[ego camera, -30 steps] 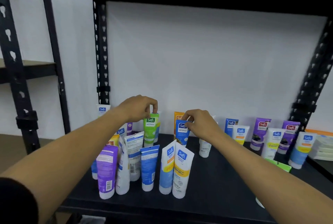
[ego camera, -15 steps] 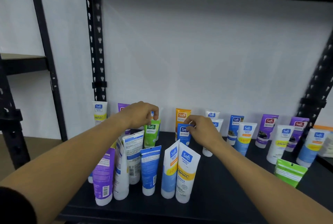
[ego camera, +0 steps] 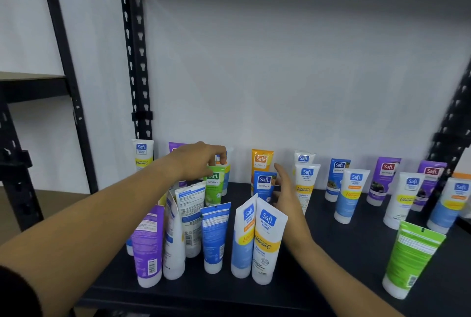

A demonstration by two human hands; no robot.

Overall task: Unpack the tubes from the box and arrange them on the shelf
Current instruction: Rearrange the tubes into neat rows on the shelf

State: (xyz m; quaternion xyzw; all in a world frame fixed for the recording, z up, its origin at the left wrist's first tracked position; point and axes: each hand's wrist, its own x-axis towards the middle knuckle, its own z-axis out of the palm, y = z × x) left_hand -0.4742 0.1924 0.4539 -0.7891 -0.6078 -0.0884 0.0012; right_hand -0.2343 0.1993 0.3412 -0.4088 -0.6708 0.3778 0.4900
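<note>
Many Safi tubes stand cap-down on the black shelf [ego camera: 331, 253]. My left hand [ego camera: 198, 161] reaches over the front cluster and pinches the top edge of a green Naturals tube [ego camera: 214, 186], which stands upright. My right hand [ego camera: 288, 202] is open and flat, fingers pointing up, just to the right of a dark blue Naturals tube [ego camera: 263, 184] and not gripping it. An orange tube [ego camera: 262, 160] stands behind the blue one. No box is in view.
A front cluster holds a purple tube [ego camera: 149, 242], blue and white tubes and a white Vitamin C tube [ego camera: 266, 240]. A green tube [ego camera: 413, 255] leans at the front right. More tubes line the back right. Black uprights [ego camera: 135, 62] frame the shelf.
My right hand has let go of the dark blue tube and opened beside it. My left hand stays on the green tube's top. The view has shifted closer.
</note>
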